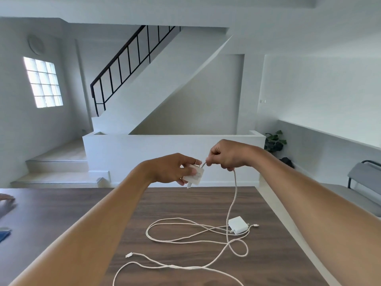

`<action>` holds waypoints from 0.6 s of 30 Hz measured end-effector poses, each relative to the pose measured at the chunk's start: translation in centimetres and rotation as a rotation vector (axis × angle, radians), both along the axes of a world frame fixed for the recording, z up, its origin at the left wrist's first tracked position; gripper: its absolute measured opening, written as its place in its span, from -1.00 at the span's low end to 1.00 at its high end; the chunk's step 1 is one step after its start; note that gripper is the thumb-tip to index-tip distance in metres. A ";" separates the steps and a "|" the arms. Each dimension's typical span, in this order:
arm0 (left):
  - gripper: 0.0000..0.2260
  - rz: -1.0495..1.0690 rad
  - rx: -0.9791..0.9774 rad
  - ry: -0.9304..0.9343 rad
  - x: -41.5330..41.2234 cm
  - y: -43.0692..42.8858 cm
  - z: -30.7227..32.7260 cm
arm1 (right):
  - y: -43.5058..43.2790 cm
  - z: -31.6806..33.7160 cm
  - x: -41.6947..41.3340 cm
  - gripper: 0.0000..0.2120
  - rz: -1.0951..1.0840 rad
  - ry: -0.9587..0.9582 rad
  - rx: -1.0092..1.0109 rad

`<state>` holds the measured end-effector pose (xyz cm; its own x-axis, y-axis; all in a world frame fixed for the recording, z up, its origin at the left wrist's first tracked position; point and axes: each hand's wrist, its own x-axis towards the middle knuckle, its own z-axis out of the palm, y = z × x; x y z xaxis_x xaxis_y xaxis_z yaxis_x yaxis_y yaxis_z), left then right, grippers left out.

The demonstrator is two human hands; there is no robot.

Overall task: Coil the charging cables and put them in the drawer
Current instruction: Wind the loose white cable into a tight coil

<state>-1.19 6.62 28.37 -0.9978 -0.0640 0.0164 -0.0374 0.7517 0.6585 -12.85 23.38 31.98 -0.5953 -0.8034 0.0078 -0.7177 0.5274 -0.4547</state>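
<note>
A small white power adapter (194, 175) is held in the left hand (169, 169), raised above the far part of a dark wooden table (185, 205). The fingers are curled round the adapter's body, with the thumb on its near face. Just beside it, a white cable (235, 193) is pinched in the right hand (227, 154), right where the cable leaves the adapter. The remaining fingers of that hand are curled in towards the palm. The two hands are close together but apart, joined only by the short stretch of cable between them.

From the right hand the cable hangs down to the table top, where it runs into a loose tangle of cable loops (147, 232) spread across the near half of the table. Where one cable ends and another begins cannot be told within the crossings. One free connector (129, 255) lies at the near left of the tangle. A second connector (255, 225) lies at the right, just beside a larger white adapter (239, 223), which lies flat on the table.

A blue item (4, 234) is cut off at the left edge of the table. Beyond the table, a white staircase (165, 79) with a black railing (119, 65) is seen, with a glass-block window (43, 82) to its left. A potted plant (274, 141) and a grey bench (362, 174) stand at the right.
</note>
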 end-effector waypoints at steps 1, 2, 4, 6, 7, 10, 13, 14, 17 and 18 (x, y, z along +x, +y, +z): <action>-0.66 -0.002 -0.054 0.001 -0.1 0.1 0.1 | -0.3 -0.1 0.1 -0.80 -0.007 0.007 -0.015; -0.68 -0.003 -0.104 0.013 -0.3 0.3 0.1 | -0.5 -0.3 0.1 -0.80 -0.014 0.011 -0.037; -0.71 0.013 -0.148 0.067 -0.6 0.5 0.2 | -1.0 -0.5 0.3 -0.78 -0.029 0.046 -0.097; -0.74 0.057 -0.145 0.113 -0.9 0.3 0.2 | -1.2 -0.7 0.5 -0.77 -0.043 0.124 -0.153; -0.75 0.079 -0.151 0.128 -1.0 0.1 0.2 | -1.2 -0.8 0.5 -0.77 -0.046 0.164 -0.173; -0.78 0.165 -0.189 0.217 -1.4 -0.4 0.1 | -1.3 -1.2 0.8 -0.79 -0.051 0.227 -0.231; -0.75 0.283 -0.079 0.345 -2.0 -0.4 0.0 | -1.8 -1.9 1.4 -0.80 -0.046 0.267 -0.332; -0.74 0.309 -0.027 0.369 -2.2 -0.5 0.0 | -1.9 -2.1 1.7 -0.79 -0.053 0.285 -0.375; -0.71 0.361 0.154 0.404 -2.8 -0.7 0.3 | -1.9 -3.1 2.0 -0.76 -0.053 0.309 -0.507; -0.71 0.365 0.226 0.412 -2.9 -0.9 0.4 | -1.8 -3.6 2.1 -0.77 -0.041 0.303 -0.541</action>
